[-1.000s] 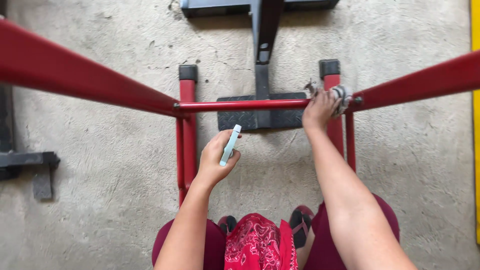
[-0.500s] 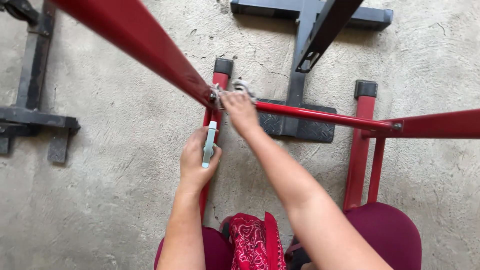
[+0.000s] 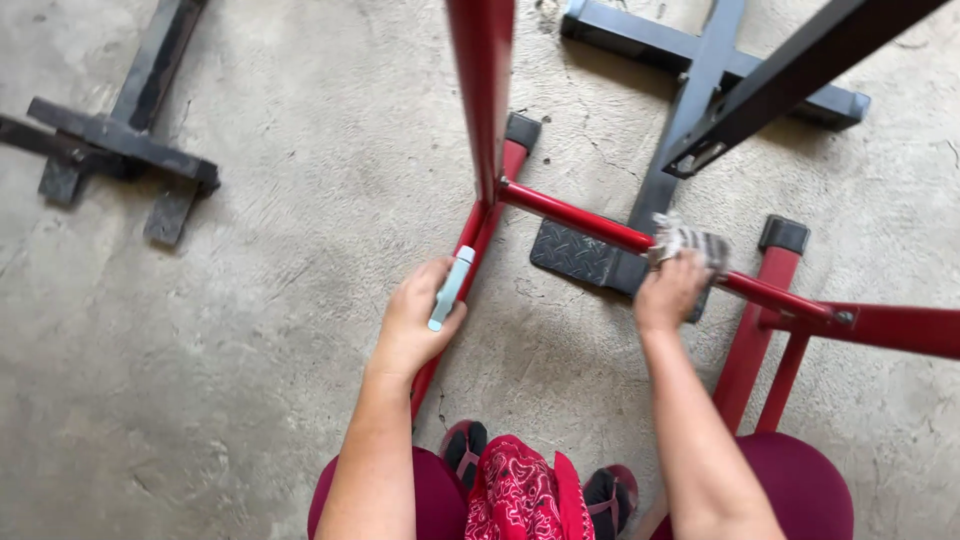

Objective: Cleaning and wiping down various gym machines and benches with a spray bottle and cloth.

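R hand [image 3: 670, 292] reaches fwd, arm nearly straight, clamping a grey striped rag [image 3: 690, 242] onto the red crossbar [image 3: 580, 222], approx mid-span. L hand [image 3: 415, 320] hangs lower beside the red upright leg [image 3: 470, 245], fist wrapped round a pale blue stick-shaped item [image 3: 450, 288]. Its long axis runs near vertical in view, top end tipped slightly right; crossbar slopes down-right toward the red side rail [image 3: 900, 328].

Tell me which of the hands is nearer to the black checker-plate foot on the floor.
Right. The right hand, pressing a grey cloth on the red crossbar, sits just right of the plate. The left hand, holding a pale blue tube, is farther off to its left.
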